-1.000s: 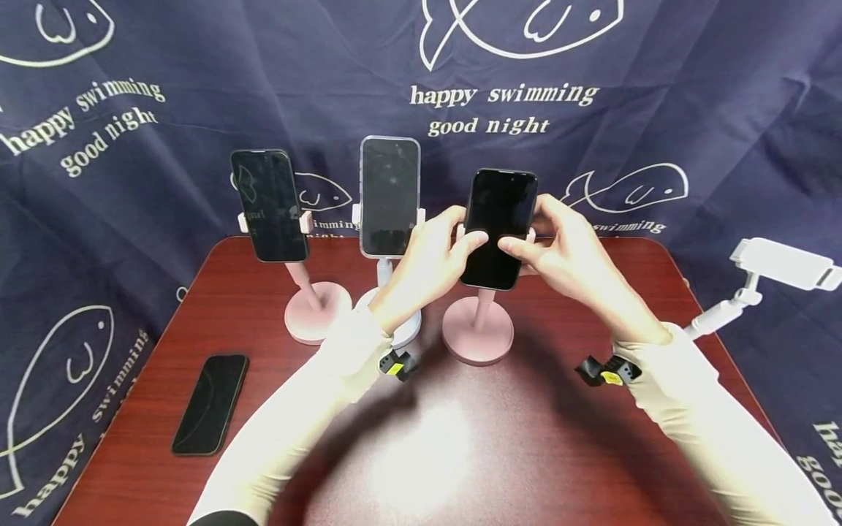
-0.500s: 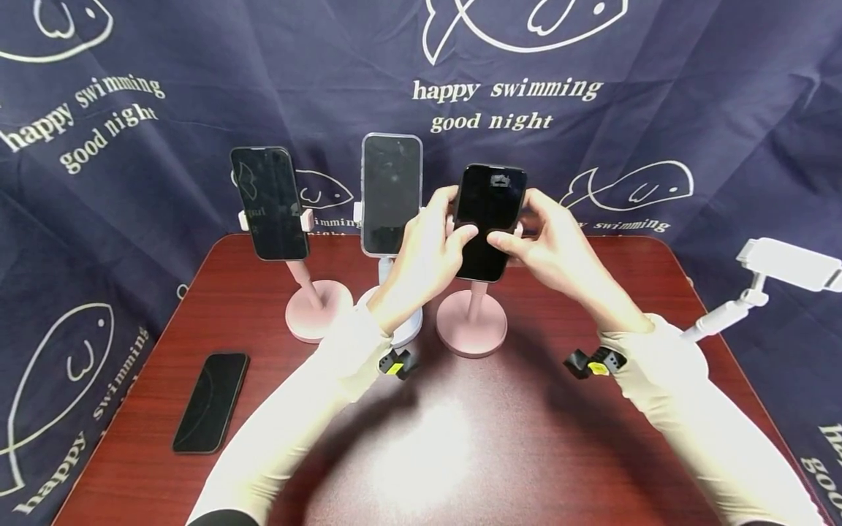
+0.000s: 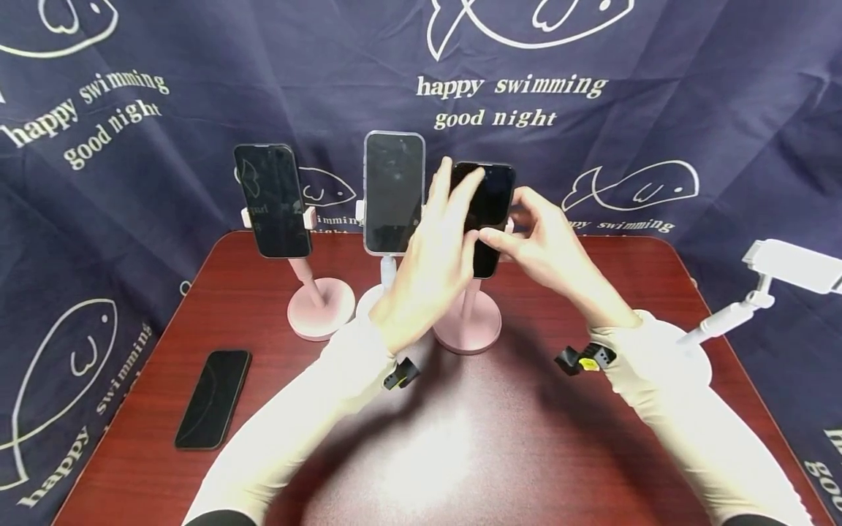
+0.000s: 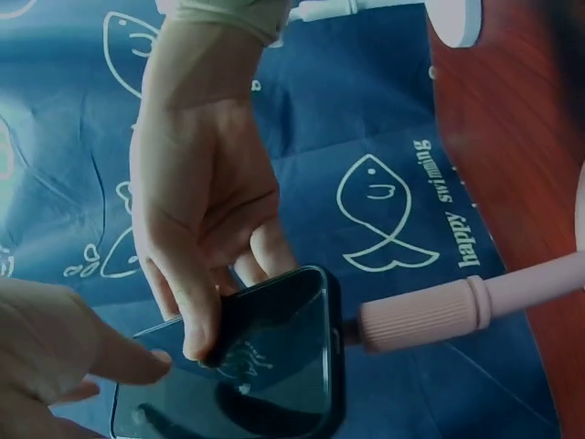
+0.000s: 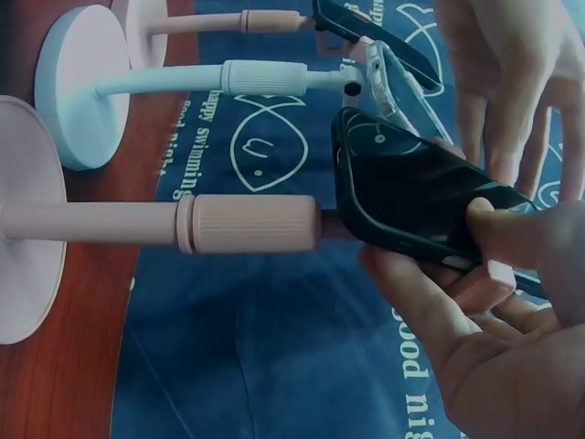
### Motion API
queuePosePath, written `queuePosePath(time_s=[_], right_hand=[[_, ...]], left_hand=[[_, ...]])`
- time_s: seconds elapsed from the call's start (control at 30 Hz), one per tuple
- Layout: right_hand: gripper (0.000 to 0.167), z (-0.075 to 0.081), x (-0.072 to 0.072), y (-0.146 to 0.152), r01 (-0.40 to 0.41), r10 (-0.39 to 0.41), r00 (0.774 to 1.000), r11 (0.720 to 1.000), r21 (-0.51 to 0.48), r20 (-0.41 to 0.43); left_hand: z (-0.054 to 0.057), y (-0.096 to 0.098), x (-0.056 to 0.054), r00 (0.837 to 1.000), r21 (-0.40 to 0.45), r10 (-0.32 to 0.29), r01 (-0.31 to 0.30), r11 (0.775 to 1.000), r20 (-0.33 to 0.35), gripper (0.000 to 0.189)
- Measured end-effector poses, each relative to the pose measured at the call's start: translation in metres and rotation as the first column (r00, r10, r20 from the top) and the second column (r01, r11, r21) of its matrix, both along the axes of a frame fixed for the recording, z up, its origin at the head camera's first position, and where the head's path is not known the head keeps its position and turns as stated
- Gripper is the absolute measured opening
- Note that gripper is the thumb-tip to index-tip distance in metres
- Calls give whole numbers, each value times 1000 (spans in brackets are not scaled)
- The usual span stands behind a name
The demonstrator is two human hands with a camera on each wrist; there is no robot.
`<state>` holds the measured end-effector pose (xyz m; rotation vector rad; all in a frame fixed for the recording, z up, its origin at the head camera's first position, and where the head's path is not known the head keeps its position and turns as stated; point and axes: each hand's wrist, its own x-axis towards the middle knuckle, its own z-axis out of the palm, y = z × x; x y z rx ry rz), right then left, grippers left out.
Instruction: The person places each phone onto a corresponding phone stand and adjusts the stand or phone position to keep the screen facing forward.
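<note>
A black smartphone (image 3: 498, 193) stands upright on a pink phone stand (image 3: 476, 325), whose pink clamp (image 5: 489, 285) shows at the phone's edge. My right hand (image 3: 552, 252) grips the phone's right side, thumb on the screen and fingers around the edge and behind. Over the left part of the screen lies my left hand (image 3: 430, 270), its fingers straight and pointing up. In the left wrist view, the left hand (image 4: 55, 352) is at the lower left, near the screen. The right thumb presses the screen in the right wrist view. The stand's holder is mostly hidden behind the phone.
To the left, another pink stand (image 3: 321, 310) bears a dark phone (image 3: 272, 201), and a white stand (image 3: 388, 270) bears a phone in a clear case (image 3: 395, 193). A black phone (image 3: 213, 399) lies flat on the red-brown table (image 3: 526, 453). A white stand (image 3: 799, 264) is at right.
The phone and its pink stand have shifted left, toward the white stand. My left hand has let go of the phone's left side; its fingers are now straight across the screen.
</note>
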<state>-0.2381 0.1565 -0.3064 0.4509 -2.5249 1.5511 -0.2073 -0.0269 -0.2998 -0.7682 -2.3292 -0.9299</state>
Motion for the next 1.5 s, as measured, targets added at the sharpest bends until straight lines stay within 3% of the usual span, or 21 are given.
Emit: queuePosePath(time_s=[0.17, 0.4, 0.83, 1.13, 1.37, 1.5], right_hand=[[29, -1, 1, 4, -29, 33, 998, 998, -60, 61], [28, -2, -2, 9, -47, 48, 998, 998, -33, 31], [36, -9, 6, 8, -29, 46, 993, 987, -157, 104], [34, -11, 5, 2, -5, 9, 999, 994, -107, 34], [32, -10, 1, 3, 35, -34, 998, 999, 12, -46], [43, -8, 3, 2, 10, -10, 1000, 1000, 12, 11]], left_hand=[[-13, -2, 10, 997, -109, 19, -27, 994, -80, 48], [-23, 0, 12, 991, -172, 5, -28, 985, -133, 47], [-36, -5, 19, 993, -264, -15, -16, 964, -113, 44], [-39, -1, 16, 996, -309, 21, -46, 950, -86, 55], [-41, -2, 10, 996, -295, -4, -21, 955, -84, 51], [-43, -7, 12, 997, -245, -38, 22, 969, -60, 50]])
